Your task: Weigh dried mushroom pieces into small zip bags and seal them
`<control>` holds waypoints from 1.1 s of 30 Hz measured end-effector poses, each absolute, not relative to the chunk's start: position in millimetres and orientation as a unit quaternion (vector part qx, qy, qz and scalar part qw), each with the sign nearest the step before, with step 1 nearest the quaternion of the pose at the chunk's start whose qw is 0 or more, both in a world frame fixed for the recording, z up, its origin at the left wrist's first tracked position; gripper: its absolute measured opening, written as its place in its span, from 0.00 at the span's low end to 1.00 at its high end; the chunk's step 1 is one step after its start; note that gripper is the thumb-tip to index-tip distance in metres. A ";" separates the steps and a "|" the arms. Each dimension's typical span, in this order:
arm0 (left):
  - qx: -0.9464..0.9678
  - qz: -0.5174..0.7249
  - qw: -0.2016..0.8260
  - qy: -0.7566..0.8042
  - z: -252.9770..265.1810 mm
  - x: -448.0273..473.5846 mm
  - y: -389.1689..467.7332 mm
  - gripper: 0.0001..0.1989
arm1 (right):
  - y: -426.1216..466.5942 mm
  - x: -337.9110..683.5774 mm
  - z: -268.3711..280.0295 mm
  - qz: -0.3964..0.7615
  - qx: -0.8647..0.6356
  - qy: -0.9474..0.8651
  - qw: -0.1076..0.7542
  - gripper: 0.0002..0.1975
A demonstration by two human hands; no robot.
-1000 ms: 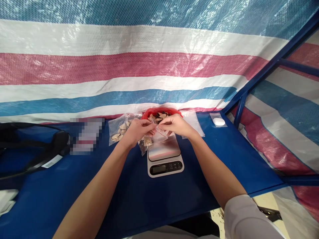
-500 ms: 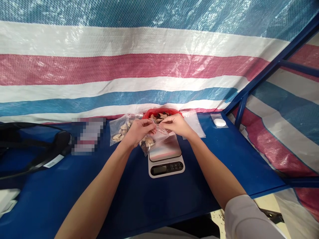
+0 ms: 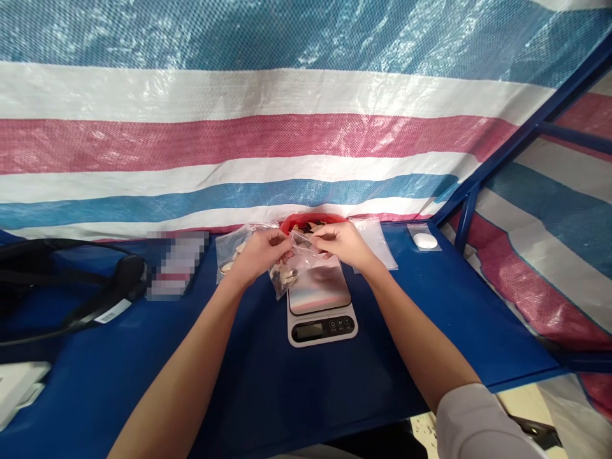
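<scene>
Bag (image 3: 291, 264) pinched between both hands' grip.

Open blue table (image 3: 421, 319) right of the scale (image 3: 321, 305); black straps (image 3: 71, 293) crowding the left.

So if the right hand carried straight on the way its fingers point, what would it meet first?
Probably the left hand: the right hand points leftward along the top of the clear bag both pinch. Depth is unclear, so it could pass slightly behind.
</scene>
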State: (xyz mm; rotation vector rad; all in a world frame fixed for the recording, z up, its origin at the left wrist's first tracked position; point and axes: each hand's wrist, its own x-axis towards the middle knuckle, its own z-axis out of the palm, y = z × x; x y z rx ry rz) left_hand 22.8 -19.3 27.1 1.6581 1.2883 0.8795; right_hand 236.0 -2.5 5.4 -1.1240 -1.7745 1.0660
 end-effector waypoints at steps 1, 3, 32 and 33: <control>0.660 0.353 0.417 0.517 27.2 24.5 -20.4 0.13 | -3.0 235.1 4.9 0.407 -0.442 -0.703 0.380 0.10; 0.659 0.357 0.402 0.526 25.1 28.9 -21.7 0.17 | -3.2 233.7 3.3 0.384 -0.441 -0.719 0.375 0.10; 0.817 0.216 0.292 0.447 11.8 7.7 -14.4 0.48 | -1.9 247.2 16.1 0.340 -0.437 -0.763 0.334 0.08; 0.824 0.220 0.282 0.439 9.3 9.2 -14.1 0.47 | -2.2 248.5 16.8 0.338 -0.439 -0.759 0.343 0.08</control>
